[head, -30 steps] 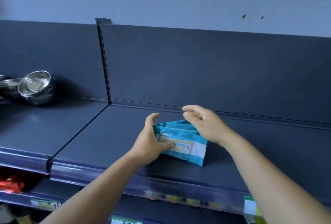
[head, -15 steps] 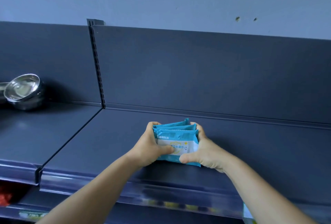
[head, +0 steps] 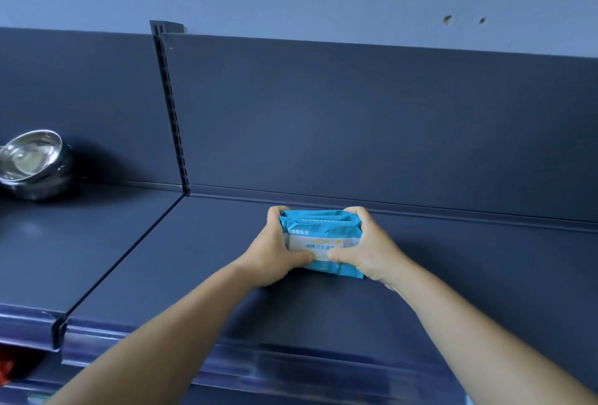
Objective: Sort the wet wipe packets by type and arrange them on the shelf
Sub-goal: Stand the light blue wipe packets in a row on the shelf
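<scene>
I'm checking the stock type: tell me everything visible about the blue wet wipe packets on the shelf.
The bunch of blue-and-white glossy plastic wet wipe packets stands upright on edge on the dark grey metal shelf, front label with printed characters facing the camera. The left hand and right hand grip its ends, thumbs on the front.

Soft, even, bluish daylight covers the dark shelf (head: 453,275), with no harsh glare on its matte surface. Left of the slotted upright (head: 171,113), the stacked steel bowls (head: 30,158) carry bright specular highlights and cast a diffuse shadow rightward onto the back panel. Wide-angle distortion bows the shelf's lines, and its front rail (head: 291,362) is blurred, while objects farther back are sharp.
</scene>
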Available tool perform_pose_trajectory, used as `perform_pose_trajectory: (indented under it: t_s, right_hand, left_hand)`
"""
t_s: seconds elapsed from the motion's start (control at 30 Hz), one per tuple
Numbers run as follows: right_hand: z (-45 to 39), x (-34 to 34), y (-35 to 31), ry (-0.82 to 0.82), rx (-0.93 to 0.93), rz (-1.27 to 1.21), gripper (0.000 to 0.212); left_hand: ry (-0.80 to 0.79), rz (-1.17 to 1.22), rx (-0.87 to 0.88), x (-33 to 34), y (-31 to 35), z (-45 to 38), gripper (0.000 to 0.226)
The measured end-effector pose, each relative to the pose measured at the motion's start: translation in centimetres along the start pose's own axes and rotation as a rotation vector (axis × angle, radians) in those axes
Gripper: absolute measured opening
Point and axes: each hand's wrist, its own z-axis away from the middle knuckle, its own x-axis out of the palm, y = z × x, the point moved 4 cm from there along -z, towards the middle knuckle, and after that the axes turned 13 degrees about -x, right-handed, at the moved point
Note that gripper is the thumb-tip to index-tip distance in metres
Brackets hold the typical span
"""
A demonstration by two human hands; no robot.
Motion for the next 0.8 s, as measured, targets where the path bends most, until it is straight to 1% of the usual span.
perform_pose_trajectory:
  t_s: [0.1, 0.23, 0.37, 0.47, 0.53, 0.67, 0.8]
  right_hand:
    - [-1.0, -0.2, -0.1, 0.045, 0.005, 0.035, 0.06]
    - [-3.1, -0.7, -0.2, 0.181, 0.014, 0.117, 0.049]
    - [-5.3, -0.8, 0.7, 0.233, 0.048, 0.129, 0.041]
    - [-6.8, -0.8, 1.2, 0.257, 0.059, 0.15, 0.042]
    - [-7.7, -1.0, 1.5, 0.267, 0.061, 0.168, 0.042]
    - [-9.1, -1.2, 2.1, 0.285, 0.057, 0.198, 0.044]
    - [-9.8, -0.9, 2.9, 0.327, 0.026, 0.271, 0.059]
  left_hand:
    - [0.077, -0.043, 0.027, -0.2, 0.4, -1.1, 0.062]
    - [0.151, -0.02, 0.023, -0.6, 1.1, -3.4, 0.059]
    - [0.18, -0.024, 0.005, -0.7, 1.5, -6.1, 0.064]
    - [0.176, -0.036, -0.001, -0.6, 1.9, -7.6, 0.085]
    - [0.177, -0.047, 0.004, -0.6, 2.1, -8.4, 0.094]
    - [0.2, -0.08, 0.029, -0.8, 2.2, -9.9, 0.097]
    - [0.235, -0.158, 0.045, -1.1, 2.0, -10.1, 0.098]
